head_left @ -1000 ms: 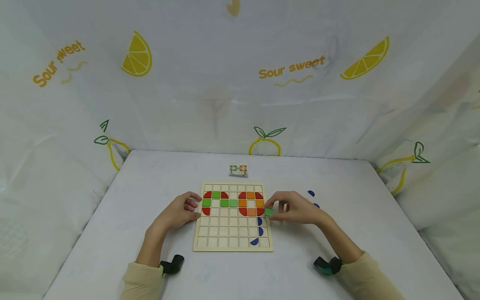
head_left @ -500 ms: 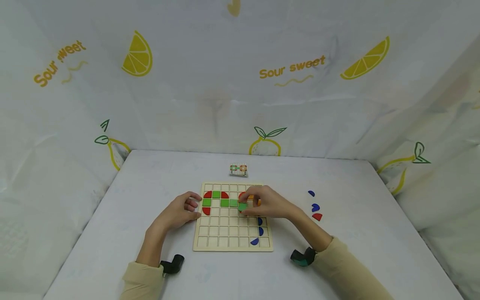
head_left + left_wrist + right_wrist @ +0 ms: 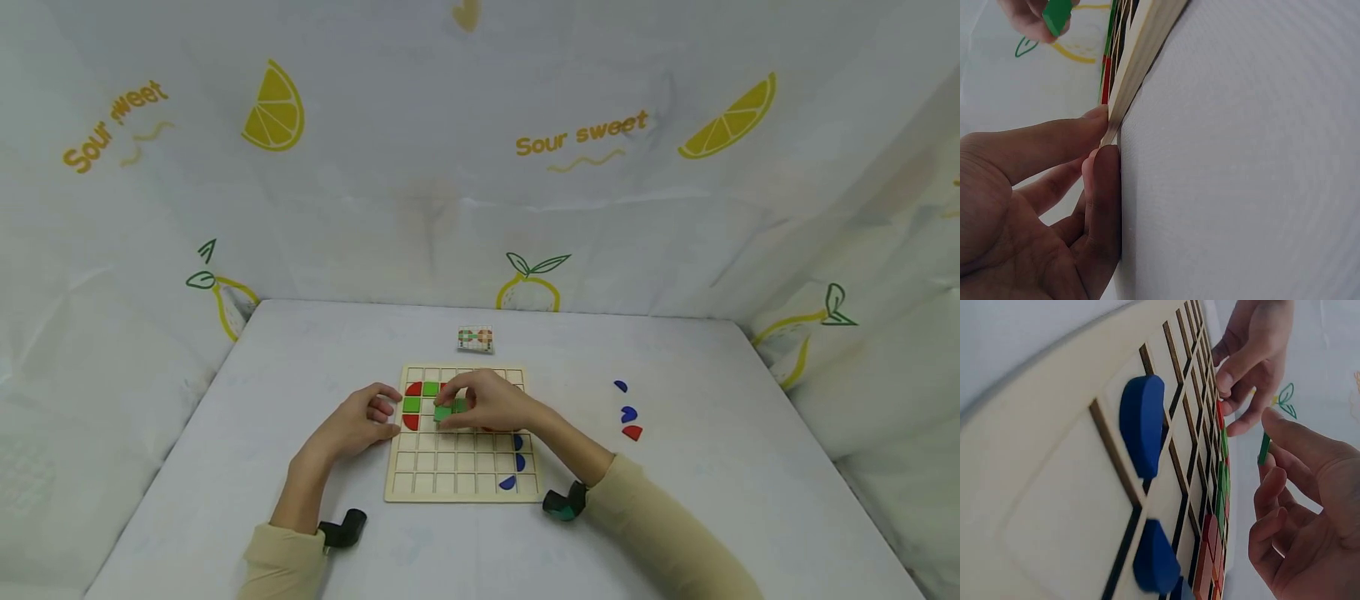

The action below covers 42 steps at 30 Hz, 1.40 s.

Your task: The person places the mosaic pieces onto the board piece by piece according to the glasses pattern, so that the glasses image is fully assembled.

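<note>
My right hand [image 3: 491, 402] pinches a green square tile [image 3: 1264, 449] between thumb and fingers, above the left part of a wooden grid board [image 3: 457, 502]. In the right wrist view the tile stands on edge, apart from the board. My left hand [image 3: 362, 423] rests its fingertips against the board's left edge; the left wrist view shows them touching its side. Red quarter-round pieces [image 3: 411, 422] and green tiles [image 3: 412, 404] lie in cells at the upper left. The right hand covers most pieces farther right. Blue half-round pieces [image 3: 507, 482] lie on the board's lower right.
A small picture card [image 3: 476, 338] stands behind the board. On the table right of the board lie blue pieces [image 3: 628, 414] and a red quarter-round piece [image 3: 632, 432]. A white printed sheet [image 3: 420, 225] hangs behind the table. Each wrist wears a black camera [image 3: 342, 529].
The right hand has carried the green tile leftward from the board's right edge across the grid to its left part. The left hand has stayed at the left edge.
</note>
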Motion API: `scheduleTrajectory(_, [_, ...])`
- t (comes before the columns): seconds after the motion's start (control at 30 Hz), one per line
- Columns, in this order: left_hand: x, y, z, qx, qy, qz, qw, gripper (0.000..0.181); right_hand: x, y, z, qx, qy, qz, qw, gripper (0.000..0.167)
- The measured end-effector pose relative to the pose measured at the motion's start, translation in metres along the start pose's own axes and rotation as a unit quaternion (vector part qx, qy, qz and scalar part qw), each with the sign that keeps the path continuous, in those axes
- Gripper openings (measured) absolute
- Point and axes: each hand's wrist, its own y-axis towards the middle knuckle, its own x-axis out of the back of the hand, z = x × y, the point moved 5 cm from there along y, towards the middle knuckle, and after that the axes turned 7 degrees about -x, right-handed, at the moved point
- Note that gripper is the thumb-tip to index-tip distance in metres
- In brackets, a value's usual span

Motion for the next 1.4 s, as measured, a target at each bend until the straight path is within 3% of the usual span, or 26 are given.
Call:
scheduleTrajectory(0.3, [0.002, 0.000, 0.000, 0.000, 0.001, 0.005, 1.0000, 0.045, -0.020, 0.021, 0.007, -0.012, -0.118, -0.005, 0.9929, 0.025])
scheduleTrajectory(0.6, [0.003, 0.000, -0.002, -0.005, -0.004, 0.009, 0.9999, 0.047, -0.024, 0.022, 0.011, -0.025, -0.146, 0.000, 0.9889, 0.024])
scheduleTrajectory(1.2, [0.002, -0.001, -0.002, 0.001, -0.003, 0.001, 1.0000, 0.046, -0.016, 0.008, 0.011, -0.002, -0.086, 0.010, 0.9963, 0.017])
scheduleTrajectory(1.4, [0.002, 0.000, -0.001, 0.004, -0.001, -0.002, 1.0000, 0.046, -0.007, -0.004, 0.010, -0.012, -0.074, -0.009, 0.9971, 0.018])
